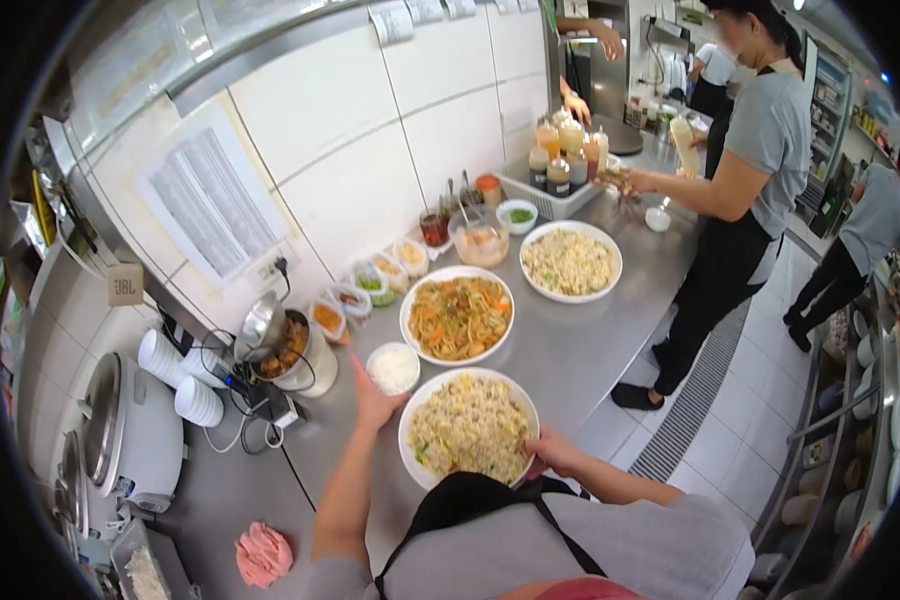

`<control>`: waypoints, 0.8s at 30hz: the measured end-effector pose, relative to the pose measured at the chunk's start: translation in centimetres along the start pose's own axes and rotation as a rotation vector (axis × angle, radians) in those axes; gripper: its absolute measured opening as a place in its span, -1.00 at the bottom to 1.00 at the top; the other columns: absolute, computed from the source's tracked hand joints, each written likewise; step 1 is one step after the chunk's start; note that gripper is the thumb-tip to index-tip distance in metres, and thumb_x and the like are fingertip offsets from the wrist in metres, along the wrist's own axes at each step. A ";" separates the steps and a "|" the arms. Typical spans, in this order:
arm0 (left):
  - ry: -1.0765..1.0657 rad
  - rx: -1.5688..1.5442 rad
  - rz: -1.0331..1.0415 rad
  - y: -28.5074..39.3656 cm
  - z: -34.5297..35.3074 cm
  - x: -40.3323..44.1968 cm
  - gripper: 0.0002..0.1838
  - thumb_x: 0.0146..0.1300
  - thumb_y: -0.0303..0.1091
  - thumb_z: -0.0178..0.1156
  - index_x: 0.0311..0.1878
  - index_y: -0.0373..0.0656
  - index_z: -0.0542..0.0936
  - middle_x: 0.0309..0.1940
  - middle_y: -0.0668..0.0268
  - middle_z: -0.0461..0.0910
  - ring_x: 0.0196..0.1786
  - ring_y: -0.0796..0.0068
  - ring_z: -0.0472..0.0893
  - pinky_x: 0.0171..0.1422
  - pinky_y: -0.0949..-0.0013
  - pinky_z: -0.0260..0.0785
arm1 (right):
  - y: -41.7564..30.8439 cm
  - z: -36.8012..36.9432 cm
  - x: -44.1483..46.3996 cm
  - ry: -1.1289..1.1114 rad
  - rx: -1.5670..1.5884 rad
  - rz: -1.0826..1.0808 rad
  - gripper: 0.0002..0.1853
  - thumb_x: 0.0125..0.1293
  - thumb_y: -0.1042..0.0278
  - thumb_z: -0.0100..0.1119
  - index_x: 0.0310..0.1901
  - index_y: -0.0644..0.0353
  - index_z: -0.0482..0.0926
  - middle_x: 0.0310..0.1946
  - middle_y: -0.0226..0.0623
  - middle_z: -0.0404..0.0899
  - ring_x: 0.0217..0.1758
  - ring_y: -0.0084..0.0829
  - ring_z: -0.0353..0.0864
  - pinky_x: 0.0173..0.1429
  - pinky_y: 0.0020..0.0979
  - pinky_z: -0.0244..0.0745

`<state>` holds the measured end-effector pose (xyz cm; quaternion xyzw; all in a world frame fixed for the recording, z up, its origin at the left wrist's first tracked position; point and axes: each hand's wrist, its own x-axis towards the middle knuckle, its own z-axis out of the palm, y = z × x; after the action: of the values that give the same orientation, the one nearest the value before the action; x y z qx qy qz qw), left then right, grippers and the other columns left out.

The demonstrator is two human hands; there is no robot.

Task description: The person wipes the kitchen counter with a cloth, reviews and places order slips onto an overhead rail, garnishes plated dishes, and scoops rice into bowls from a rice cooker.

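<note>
A white bowl heaped with fried rice (470, 425) stands at the steel counter's near edge, close to my body. My right hand (550, 451) grips its right rim, fingers bent around the edge. On the other side, my left hand (373, 395) is between this bowl and a small bowl of white rice (393, 369), its fingers spread, the thumb toward the fried rice bowl. Just beyond is a bowl of noodles (457, 315), with a second bowl of fried rice (571, 261) farther back to the right.
Bags of toppings (328, 318) and a metal pot (310, 365) line the wall. A basket of sauce bottles (560, 200) stands at the back. A co-worker (760, 150) works on the right. A pink cloth (263, 554) lies at lower left, near a rice cooker (135, 430).
</note>
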<state>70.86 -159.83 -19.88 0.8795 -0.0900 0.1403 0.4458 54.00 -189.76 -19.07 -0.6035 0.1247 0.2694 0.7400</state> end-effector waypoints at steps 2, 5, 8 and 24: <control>-0.032 0.005 0.007 0.9 -0.3 0.2 0.40 -0.54 -0.34 0.51 0.30 -0.32 -0.34 0.21 -0.09 0.07 0.25 0.08 0.16 0.32 0.26 0.00 | -0.1 0.5 0.1 -0.077 -0.031 0.018 -0.41 0.01 0.52 -0.12 0.16 0.10 0.10 -0.40 -0.12 0.54 -0.59 -0.36 0.58 -0.64 -0.46 0.51; -0.212 0.053 -0.027 -0.6 -2.0 1.4 0.40 -0.57 -0.32 0.50 0.30 -0.31 -0.31 0.22 -0.08 0.07 0.25 0.07 0.17 0.31 0.27 0.03 | -1.1 2.5 -0.3 -0.168 -0.034 0.028 -0.47 0.03 0.51 -0.12 0.12 0.15 0.15 -0.39 -0.13 0.53 -0.59 -0.35 0.58 -0.62 -0.43 0.52; -0.324 0.324 -0.151 -0.7 -6.1 1.0 -0.05 -0.31 -0.26 0.36 0.25 -0.17 0.12 0.12 -0.05 0.24 0.05 0.11 0.38 0.11 0.29 0.25 | -1.0 4.9 1.1 -0.272 -0.105 0.098 -0.45 -0.06 0.54 -0.10 0.09 0.21 0.18 -0.33 -0.12 0.52 -0.47 -0.31 0.59 -0.46 -0.36 0.57; -0.115 0.090 -0.034 6.7 -7.5 0.6 0.13 -0.31 -0.20 0.44 0.30 -0.26 -0.07 0.21 -0.09 0.12 0.25 0.09 0.21 0.27 0.28 0.11 | -2.8 5.2 12.4 0.121 0.446 -0.160 -0.47 0.26 0.18 -0.06 0.20 -0.07 -0.04 -0.31 -0.13 0.45 -0.39 -0.30 0.54 -0.40 -0.32 0.51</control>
<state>68.27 -157.67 -10.38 0.9066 -0.0942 0.0860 0.4022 65.03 -182.02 -21.88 -0.4481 0.1768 0.1390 0.8652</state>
